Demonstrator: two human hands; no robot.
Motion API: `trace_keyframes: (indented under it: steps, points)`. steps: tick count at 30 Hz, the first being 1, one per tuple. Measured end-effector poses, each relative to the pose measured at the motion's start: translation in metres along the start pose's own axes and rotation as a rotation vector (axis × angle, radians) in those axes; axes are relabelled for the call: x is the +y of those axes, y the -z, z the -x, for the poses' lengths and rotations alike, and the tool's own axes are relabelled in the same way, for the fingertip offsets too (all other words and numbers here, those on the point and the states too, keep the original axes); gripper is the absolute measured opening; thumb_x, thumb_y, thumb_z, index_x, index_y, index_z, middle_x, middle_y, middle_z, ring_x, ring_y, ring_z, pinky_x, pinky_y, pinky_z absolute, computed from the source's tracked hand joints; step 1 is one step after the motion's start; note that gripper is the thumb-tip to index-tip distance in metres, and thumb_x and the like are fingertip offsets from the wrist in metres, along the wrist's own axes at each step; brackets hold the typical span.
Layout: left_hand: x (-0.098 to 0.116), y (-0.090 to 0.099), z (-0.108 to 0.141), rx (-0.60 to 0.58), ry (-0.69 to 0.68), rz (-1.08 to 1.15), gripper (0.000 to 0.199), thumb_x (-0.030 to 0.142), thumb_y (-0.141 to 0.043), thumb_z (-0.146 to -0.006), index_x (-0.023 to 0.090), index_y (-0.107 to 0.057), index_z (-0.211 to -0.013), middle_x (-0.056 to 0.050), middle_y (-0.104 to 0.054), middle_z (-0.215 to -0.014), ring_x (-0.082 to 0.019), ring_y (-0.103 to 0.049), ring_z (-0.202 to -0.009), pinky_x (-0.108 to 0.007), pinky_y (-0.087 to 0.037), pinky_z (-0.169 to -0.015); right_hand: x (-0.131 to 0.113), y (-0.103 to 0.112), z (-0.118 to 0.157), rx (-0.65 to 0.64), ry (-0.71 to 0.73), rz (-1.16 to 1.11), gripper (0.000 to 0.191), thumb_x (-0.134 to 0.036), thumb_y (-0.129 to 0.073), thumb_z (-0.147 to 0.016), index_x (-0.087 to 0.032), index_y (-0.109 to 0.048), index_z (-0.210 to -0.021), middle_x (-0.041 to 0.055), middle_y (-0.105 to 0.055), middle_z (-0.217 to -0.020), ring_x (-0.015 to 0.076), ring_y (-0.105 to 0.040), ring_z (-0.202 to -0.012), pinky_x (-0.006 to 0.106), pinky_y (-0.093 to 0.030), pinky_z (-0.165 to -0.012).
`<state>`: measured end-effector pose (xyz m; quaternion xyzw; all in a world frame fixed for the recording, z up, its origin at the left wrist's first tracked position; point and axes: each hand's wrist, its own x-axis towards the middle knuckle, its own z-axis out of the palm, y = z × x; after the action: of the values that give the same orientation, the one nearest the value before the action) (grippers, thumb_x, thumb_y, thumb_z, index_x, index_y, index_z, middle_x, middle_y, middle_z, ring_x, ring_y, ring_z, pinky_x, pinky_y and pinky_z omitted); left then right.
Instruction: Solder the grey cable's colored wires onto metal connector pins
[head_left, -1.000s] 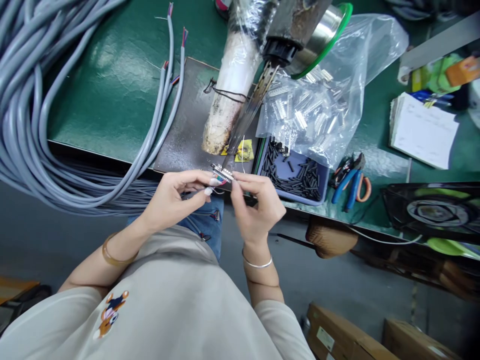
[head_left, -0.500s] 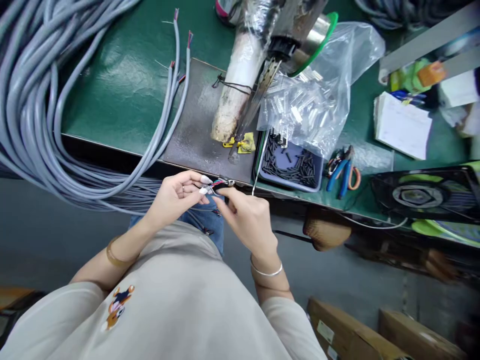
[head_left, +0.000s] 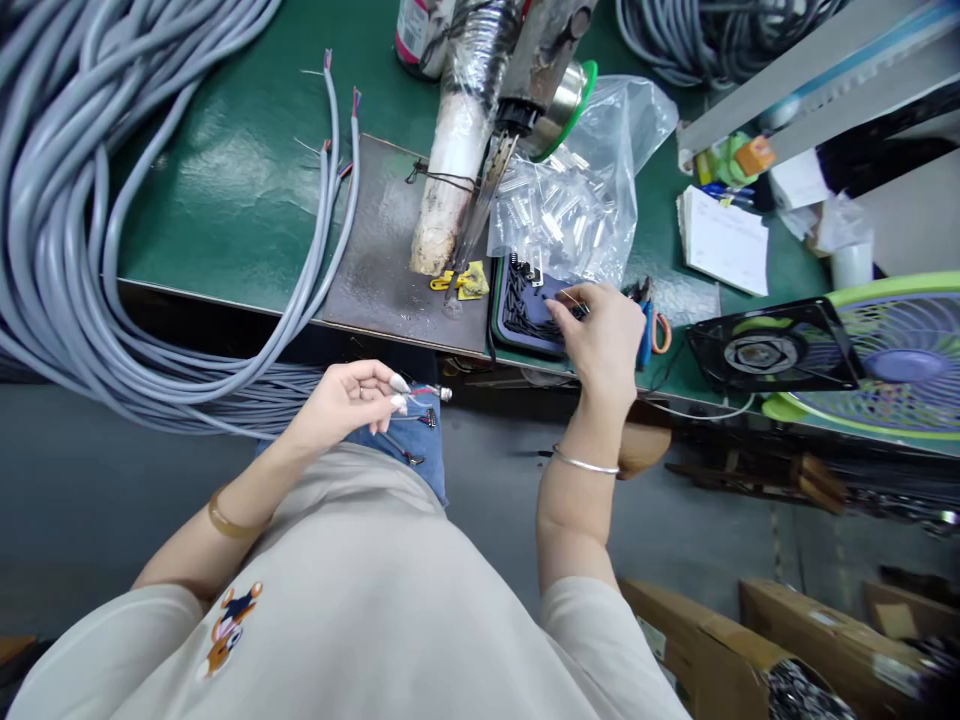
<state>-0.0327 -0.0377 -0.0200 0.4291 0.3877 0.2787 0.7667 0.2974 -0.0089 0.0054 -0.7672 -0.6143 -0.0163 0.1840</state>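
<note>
My left hand (head_left: 358, 400) is closed in a pinch on thin coloured wires (head_left: 421, 391) over my lap. A small metal connector (head_left: 445, 394) sits at the end of these wires. More wire ends with dark connectors (head_left: 427, 418) lie against the jeans below. My right hand (head_left: 604, 330) hangs over the blue tray (head_left: 555, 348) of short black tube pieces (head_left: 516, 310). Its thumb and forefinger are bent close together; whatever is between them cannot be made out. The hand hides much of the tray.
A thick coil of grey cables (head_left: 60, 200) fills the left. A heat tool with a wrapped white barrel (head_left: 442, 190) points down over a dark plate (head_left: 375, 270). A bag of clear parts (head_left: 577, 210), pliers (head_left: 645, 340), a paper pad (head_left: 724, 245) and a fan (head_left: 772, 352) are to the right.
My right hand has let go of the wires and moved right and up to the tray. My left hand still holds the wires. The view has shifted slightly.
</note>
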Motion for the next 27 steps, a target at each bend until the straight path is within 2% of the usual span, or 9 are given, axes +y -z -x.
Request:
trace_keyframes:
  steps: [2, 4, 7, 9, 10, 12, 14, 20, 27]
  points:
    - [0.004, -0.002, -0.006, 0.056, -0.026, 0.09, 0.027, 0.026, -0.083, -0.068, 0.011, -0.066, -0.082, -0.002, -0.067, -0.063, -0.009, -0.056, -0.045, -0.018, -0.045, -0.043, 0.014, -0.012, -0.012, -0.026, -0.043, -0.023, 0.016, -0.031, -0.07, -0.087, -0.019, -0.065, -0.077, 0.0068, -0.069, -0.086, 0.0204, -0.057, -0.073, 0.037, -0.043, -0.077]
    - [0.007, -0.004, -0.011, 0.098, -0.04, 0.152, 0.028, 0.028, -0.083, -0.067, 0.011, -0.065, -0.08, -0.001, -0.065, -0.06, -0.008, -0.055, -0.043, -0.018, -0.044, -0.041, 0.011, -0.015, -0.012, 0.004, -0.051, -0.069, 0.014, -0.027, -0.069, -0.086, -0.019, -0.062, -0.076, 0.006, -0.068, -0.084, 0.0182, -0.054, -0.068, 0.037, -0.044, -0.079]
    - [0.009, -0.009, -0.017, 0.172, -0.091, 0.177, 0.028, 0.029, -0.083, -0.067, 0.012, -0.063, -0.078, 0.0, -0.064, -0.06, -0.007, -0.054, -0.043, -0.016, -0.042, -0.041, -0.016, -0.003, 0.012, 0.17, -0.042, -0.252, 0.011, -0.028, -0.064, -0.089, -0.019, -0.062, -0.083, 0.0044, -0.066, -0.083, 0.0147, -0.052, -0.064, 0.034, -0.045, -0.072]
    - [0.007, -0.013, -0.019, 0.227, -0.149, 0.155, 0.028, 0.028, -0.083, -0.067, 0.012, -0.064, -0.079, 0.0, -0.065, -0.062, -0.007, -0.055, -0.046, -0.016, -0.044, -0.043, -0.043, 0.008, 0.037, 0.239, -0.066, -0.497, 0.013, -0.031, -0.065, -0.089, -0.018, -0.063, -0.088, 0.0034, -0.065, -0.082, 0.0131, -0.053, -0.064, 0.028, -0.043, -0.06]
    - [0.006, -0.016, -0.02, 0.251, -0.176, 0.134, 0.027, 0.027, -0.083, -0.068, 0.012, -0.064, -0.079, 0.0, -0.064, -0.062, -0.007, -0.055, -0.047, -0.016, -0.045, -0.044, -0.056, 0.012, 0.051, 0.216, -0.074, -0.612, 0.012, -0.03, -0.067, -0.088, -0.018, -0.064, -0.087, 0.0026, -0.064, -0.082, 0.0113, -0.052, -0.062, 0.025, -0.04, -0.055]
    - [0.004, -0.021, -0.021, 0.291, -0.212, 0.088, 0.025, 0.026, -0.082, -0.069, 0.012, -0.064, -0.079, 0.001, -0.063, -0.061, -0.006, -0.055, -0.048, -0.016, -0.045, -0.045, -0.079, 0.016, 0.074, 0.004, -0.055, -0.779, 0.012, -0.03, -0.069, -0.088, -0.018, -0.068, -0.086, 0.0006, -0.064, -0.081, 0.0062, -0.038, -0.051, 0.023, -0.029, -0.046]
    - [0.004, -0.025, -0.022, 0.313, -0.232, 0.056, 0.023, 0.025, -0.08, -0.07, 0.013, -0.063, -0.079, 0.002, -0.061, -0.058, -0.006, -0.055, -0.047, -0.015, -0.045, -0.046, -0.094, 0.012, 0.09, -0.097, -0.03, -0.863, 0.012, -0.03, -0.07, -0.089, -0.018, -0.072, -0.088, 0.0015, -0.067, -0.088, 0.0041, -0.03, -0.048, 0.025, -0.023, -0.045]
    - [0.003, -0.031, -0.023, 0.315, -0.253, 0.022, 0.019, 0.02, -0.077, -0.071, 0.013, -0.06, -0.078, 0.003, -0.06, -0.06, -0.005, -0.055, -0.048, -0.013, -0.046, -0.046, -0.102, -0.007, 0.093, -0.057, -0.016, -0.874, 0.012, -0.027, -0.066, -0.093, -0.019, -0.074, -0.089, 0.0008, -0.066, -0.084, 0.0059, -0.035, -0.052, 0.026, -0.028, -0.05]
    - [0.004, -0.034, -0.024, 0.329, -0.235, -0.015, 0.019, 0.02, -0.077, -0.07, 0.013, -0.06, -0.076, 0.003, -0.059, -0.06, -0.005, -0.055, -0.048, -0.013, -0.047, -0.046, -0.101, -0.007, 0.091, -0.074, 0.02, -0.863, 0.012, -0.026, -0.065, -0.094, -0.019, -0.074, -0.09, 0.0006, -0.066, -0.083, 0.0065, -0.036, -0.053, 0.027, -0.031, -0.051]
